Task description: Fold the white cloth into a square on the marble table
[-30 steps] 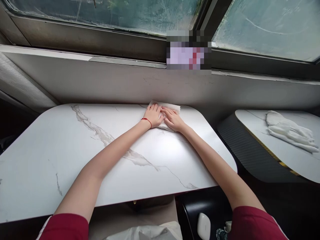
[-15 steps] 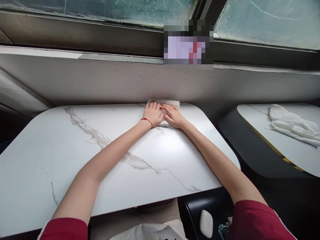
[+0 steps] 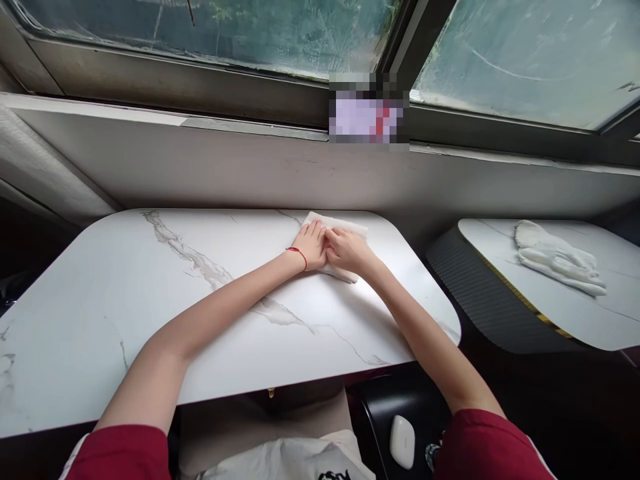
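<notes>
Soft daylight comes through the cloudy windows [image 3: 225, 33] and leaves a pale sheen on the tabletop [image 3: 240, 247]. A faint shadow lies beside the right forearm [image 3: 410, 317]. The lower right corner is very dark. Coarse pixels hide a patch by the window frame [image 3: 490, 130]. Wide-angle distortion slants and stretches the edges.

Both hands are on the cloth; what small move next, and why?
I'd probably flatten the right hand over the white cloth: its fingers look curled, whereas the left hand lies flatter there, so pressure might spread more evenly.
</notes>
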Demonstrator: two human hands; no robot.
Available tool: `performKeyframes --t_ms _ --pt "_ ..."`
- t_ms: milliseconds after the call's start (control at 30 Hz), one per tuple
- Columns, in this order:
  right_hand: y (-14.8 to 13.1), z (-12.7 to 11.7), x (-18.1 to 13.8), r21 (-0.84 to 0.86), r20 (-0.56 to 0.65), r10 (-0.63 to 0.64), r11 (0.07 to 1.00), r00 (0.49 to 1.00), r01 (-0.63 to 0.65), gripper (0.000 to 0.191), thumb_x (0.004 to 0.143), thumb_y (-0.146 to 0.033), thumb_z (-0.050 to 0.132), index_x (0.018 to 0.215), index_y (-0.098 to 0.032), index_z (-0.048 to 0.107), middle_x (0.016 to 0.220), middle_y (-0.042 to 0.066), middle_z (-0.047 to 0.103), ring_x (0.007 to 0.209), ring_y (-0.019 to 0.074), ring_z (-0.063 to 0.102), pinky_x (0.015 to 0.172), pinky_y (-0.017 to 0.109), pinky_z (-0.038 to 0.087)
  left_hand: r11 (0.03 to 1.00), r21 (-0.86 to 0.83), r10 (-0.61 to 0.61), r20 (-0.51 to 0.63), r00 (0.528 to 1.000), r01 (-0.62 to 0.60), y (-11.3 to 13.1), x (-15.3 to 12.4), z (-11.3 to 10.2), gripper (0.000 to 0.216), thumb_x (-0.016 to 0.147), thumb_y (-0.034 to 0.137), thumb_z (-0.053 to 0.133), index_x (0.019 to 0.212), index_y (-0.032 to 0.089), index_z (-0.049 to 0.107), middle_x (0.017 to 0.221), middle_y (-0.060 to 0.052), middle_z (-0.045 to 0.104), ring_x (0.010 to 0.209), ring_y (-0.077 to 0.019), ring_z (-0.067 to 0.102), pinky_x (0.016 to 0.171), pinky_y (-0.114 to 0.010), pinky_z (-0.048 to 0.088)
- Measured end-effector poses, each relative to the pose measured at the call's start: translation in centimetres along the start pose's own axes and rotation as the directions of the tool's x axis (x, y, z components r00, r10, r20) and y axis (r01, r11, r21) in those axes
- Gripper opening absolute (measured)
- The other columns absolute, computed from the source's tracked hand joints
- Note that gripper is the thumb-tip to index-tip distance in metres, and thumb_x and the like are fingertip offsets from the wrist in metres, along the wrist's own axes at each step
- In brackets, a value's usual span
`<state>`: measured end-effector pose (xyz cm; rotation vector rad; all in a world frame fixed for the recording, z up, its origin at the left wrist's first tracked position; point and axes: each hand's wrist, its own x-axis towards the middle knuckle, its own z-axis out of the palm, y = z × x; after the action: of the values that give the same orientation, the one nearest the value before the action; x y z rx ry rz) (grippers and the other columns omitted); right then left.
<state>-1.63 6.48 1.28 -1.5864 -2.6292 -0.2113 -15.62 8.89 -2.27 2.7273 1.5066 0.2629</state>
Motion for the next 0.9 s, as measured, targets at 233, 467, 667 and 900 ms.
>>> performKeyframes --t_ms 233,467,667,900 --pt "-2.8 0.1 -7.4 -0.088 -0.089 0.191 0.976 0.978 -0.199 0.028 0.091 -0.016 0.038 0.104 -0.007 0.062 0.088 0.016 0.067 0.081 0.0260 0.059 0.069 0.033 0.038 0.988 -0.007 0.156 0.172 0.973 -0.157 5.9 -3.4 -0.8 0.082 0.087 0.038 0.046 0.152 -0.007 0.024 0.164 -0.026 0.015 0.154 -0.0350 0.010 0.126 -0.047 0.010" --pt "-5.6 1.4 -18.4 -0.225 -0.346 0.300 0.893 0.889 -0.389 0.035 0.099 -0.023 0.034 0.098 -0.008 0.065 0.096 0.020 0.071 0.087 0.0281 0.064 0.071 0.036 0.046 0.872 -0.055 0.489 0.162 0.857 -0.487 11.7 -7.6 -1.0 0.078 0.089 0.037 0.045 0.153 -0.003 0.026 0.164 -0.021 0.019 0.154 -0.0311 0.012 0.126 -0.042 0.010" --pt "-5.9 1.9 -20.1 -0.233 -0.398 0.268 0.896 0.877 -0.379 0.046 0.102 -0.026 0.027 0.109 -0.002 0.066 0.114 0.026 0.070 0.109 0.0339 0.065 0.083 0.040 0.051 0.845 -0.092 0.534 0.097 0.840 -0.526 12.2 -8.2 -0.7 0.072 0.090 0.036 0.043 0.151 -0.002 0.032 0.163 -0.021 0.026 0.153 -0.0309 0.018 0.125 -0.043 0.014" --pt "-5.0 2.3 -17.6 -0.188 -0.349 0.332 0.891 0.876 -0.413 0.049 0.102 -0.026 0.026 0.112 0.002 0.065 0.115 0.029 0.069 0.112 0.0369 0.065 0.081 0.041 0.051 0.860 -0.101 0.506 0.041 0.862 -0.500 10.8 -6.4 0.3 0.070 0.091 0.038 0.044 0.150 0.001 0.035 0.162 -0.018 0.030 0.153 -0.0276 0.021 0.125 -0.040 0.016"
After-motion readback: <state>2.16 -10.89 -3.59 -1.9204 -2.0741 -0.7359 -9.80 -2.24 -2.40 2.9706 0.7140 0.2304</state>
